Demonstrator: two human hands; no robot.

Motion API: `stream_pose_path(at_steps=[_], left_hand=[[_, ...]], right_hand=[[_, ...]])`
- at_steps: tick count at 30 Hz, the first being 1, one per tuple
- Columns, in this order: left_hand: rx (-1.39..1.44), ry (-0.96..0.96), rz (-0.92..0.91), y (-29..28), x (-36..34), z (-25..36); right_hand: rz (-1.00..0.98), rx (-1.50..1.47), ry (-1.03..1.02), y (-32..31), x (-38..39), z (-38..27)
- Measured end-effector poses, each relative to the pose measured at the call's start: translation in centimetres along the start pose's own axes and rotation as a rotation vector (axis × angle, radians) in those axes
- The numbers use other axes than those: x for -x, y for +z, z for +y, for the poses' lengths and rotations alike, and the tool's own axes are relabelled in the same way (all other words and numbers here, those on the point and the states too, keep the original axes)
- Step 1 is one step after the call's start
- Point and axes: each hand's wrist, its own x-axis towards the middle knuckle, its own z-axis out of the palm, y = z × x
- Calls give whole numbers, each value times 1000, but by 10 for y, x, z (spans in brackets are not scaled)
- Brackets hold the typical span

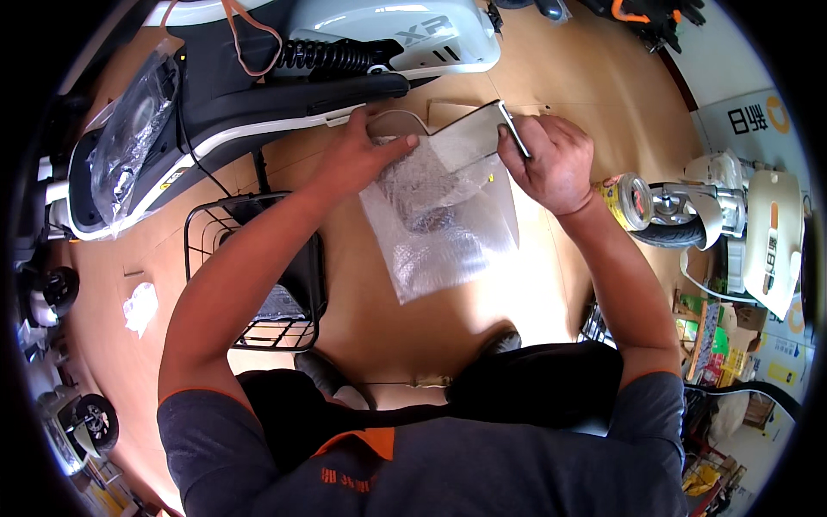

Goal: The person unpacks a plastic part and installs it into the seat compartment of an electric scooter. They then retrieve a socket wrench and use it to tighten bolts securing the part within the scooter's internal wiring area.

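Note:
Between my hands hangs a clear bubble-wrap bag [444,250], its lower end loose above the floor. A flat grey panel with a pale, shiny rim [469,138] sticks out of the bag's upper right side; I cannot make out exactly what part it is. My right hand [551,159] is closed on the panel's right edge, thumb on the near face. My left hand [366,155] pinches the bag's upper left edge, beside a curved greyish piece [396,126] that is partly hidden by the plastic.
A white and black electric scooter [207,129] lies across the upper left, with clear plastic wrap [133,138] on it. Below it stands a black wire basket [250,336]. At right are a jar [636,202] and a wheel [676,234]. Crumpled white paper [140,308] lies on the floor.

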Motion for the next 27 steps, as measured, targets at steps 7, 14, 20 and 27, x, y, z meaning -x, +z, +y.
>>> stream_pose_path(at_steps=[7,14,20,27], left_hand=[[978,-650,-733,-36,12,-43],[1046,-349,-359,-19,31,-25],[371,-101,-292,-74,31,3],[211,53,-545,-92,23,60]], right_hand=[[106,-163,403,6,11,7],[24,-548,701,43,47,2],[-1590,-249,505,23,68,59],[-1060,-1938,613,21,44,-2]])
